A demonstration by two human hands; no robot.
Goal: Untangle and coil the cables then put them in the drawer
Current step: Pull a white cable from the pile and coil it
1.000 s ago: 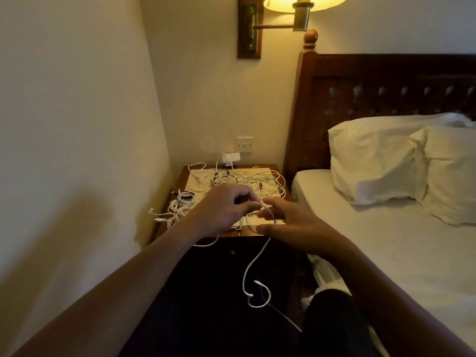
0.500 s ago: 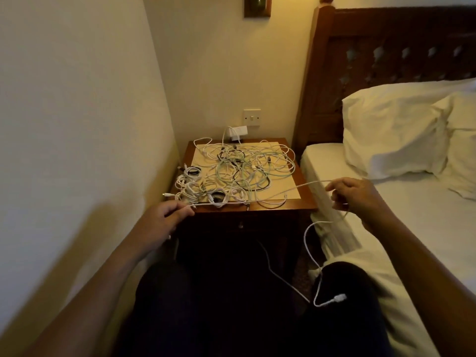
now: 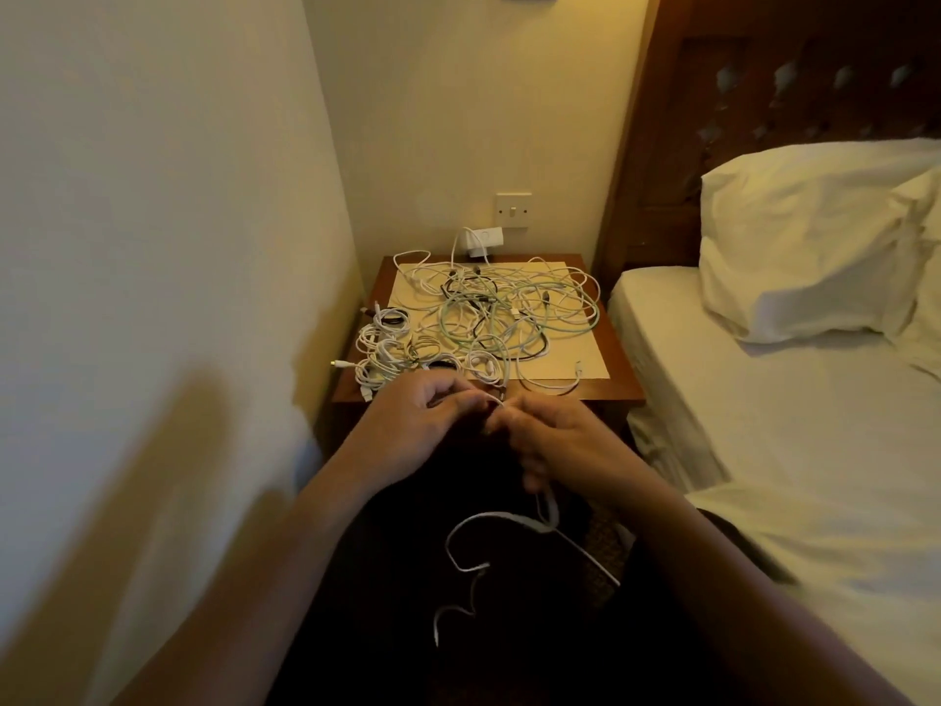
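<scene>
A white cable (image 3: 489, 522) hangs in loose loops below my hands, over my dark lap. My left hand (image 3: 417, 425) pinches its upper end, and my right hand (image 3: 555, 445) grips the same cable just beside it; the two hands meet in front of the nightstand (image 3: 618, 364). On the nightstand lies a tangle of white, pale green and black cables (image 3: 509, 313) on a cream mat. Several small coiled cables (image 3: 387, 349) sit at its front left. The nightstand front is dark, so the drawer is hidden.
A white charger (image 3: 481, 242) is plugged in at the wall behind the nightstand, under a light switch (image 3: 513, 210). A wall runs close on the left. The bed (image 3: 794, 425) with pillows (image 3: 809, 242) and a dark wooden headboard fills the right.
My hands were spread apart half a second ago, stretching the white cable; they have come together at the nightstand's front edge, and the cable now droops in loops below them.
</scene>
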